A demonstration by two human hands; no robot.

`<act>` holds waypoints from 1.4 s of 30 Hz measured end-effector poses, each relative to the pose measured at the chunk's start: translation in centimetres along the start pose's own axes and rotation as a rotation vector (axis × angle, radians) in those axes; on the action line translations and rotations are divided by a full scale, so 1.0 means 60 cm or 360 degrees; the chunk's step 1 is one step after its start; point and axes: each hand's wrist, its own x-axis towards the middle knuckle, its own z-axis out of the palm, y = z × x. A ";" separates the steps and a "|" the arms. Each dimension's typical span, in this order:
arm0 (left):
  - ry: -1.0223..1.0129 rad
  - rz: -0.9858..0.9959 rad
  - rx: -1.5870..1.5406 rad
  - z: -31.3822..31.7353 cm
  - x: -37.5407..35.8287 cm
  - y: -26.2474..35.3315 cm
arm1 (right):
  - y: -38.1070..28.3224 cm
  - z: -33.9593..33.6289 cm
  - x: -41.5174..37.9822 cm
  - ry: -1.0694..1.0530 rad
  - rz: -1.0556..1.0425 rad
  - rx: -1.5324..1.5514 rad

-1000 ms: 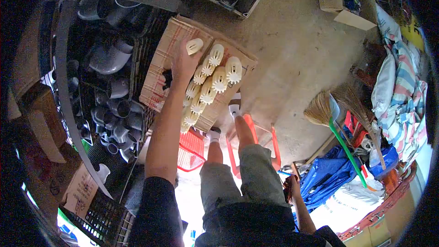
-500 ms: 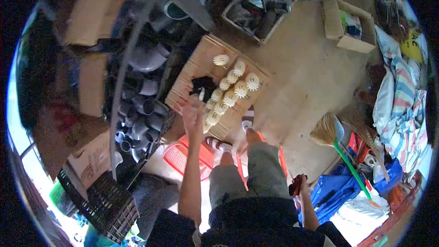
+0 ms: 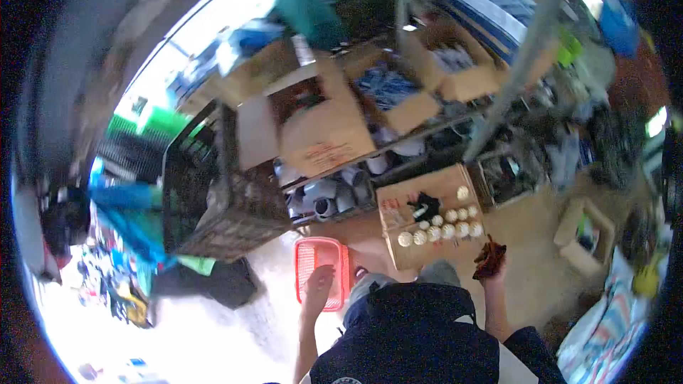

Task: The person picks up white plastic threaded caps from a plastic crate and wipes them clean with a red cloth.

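Observation:
My left hand (image 3: 319, 284) is over a red plastic basket (image 3: 343, 259) on the floor, its fingers apart and nothing seen in them. In my right hand (image 3: 496, 270) is a dark reddish-brown object (image 3: 490, 256), too blurred to name. Between and beyond the hands lies a flat cardboard sheet (image 3: 398, 195). Several cream-coloured notched round pieces (image 3: 448, 231) stand in rows on it, and one (image 3: 462, 192) lies apart near its upper corner. A black item (image 3: 425, 206) with something white on it rests on the cardboard.
Open cardboard boxes (image 3: 331, 142) stand on a shelf above grey pipe fittings (image 3: 334, 195). A dark crate (image 3: 235, 206) is at the left. A slanting pole (image 3: 516, 64) crosses the upper right. Another open box (image 3: 601, 231) and striped sacks (image 3: 605, 313) are at the right.
The view has swung left. My left hand has moved from the cardboard to above the red basket. My right hand, still holding the dark reddish-brown object, is now beside the cardboard's right corner.

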 end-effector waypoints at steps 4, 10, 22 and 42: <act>0.0444 0.0203 -0.0432 -0.095 -0.031 0.049 | -0.008 0.219 0.019 -0.0520 0.0166 0.0220; 0.0767 0.0873 -0.0124 -0.383 0.010 0.257 | 0.040 0.400 -0.026 -0.0896 0.0332 -0.0247; -0.0173 0.0056 0.1560 -0.636 0.446 0.032 | 0.121 0.445 -0.174 -0.0598 0.0127 -0.0790; -0.0729 -0.0451 0.0878 -0.568 0.564 -0.020 | 0.139 0.355 -0.311 -0.0207 -0.1377 -0.4260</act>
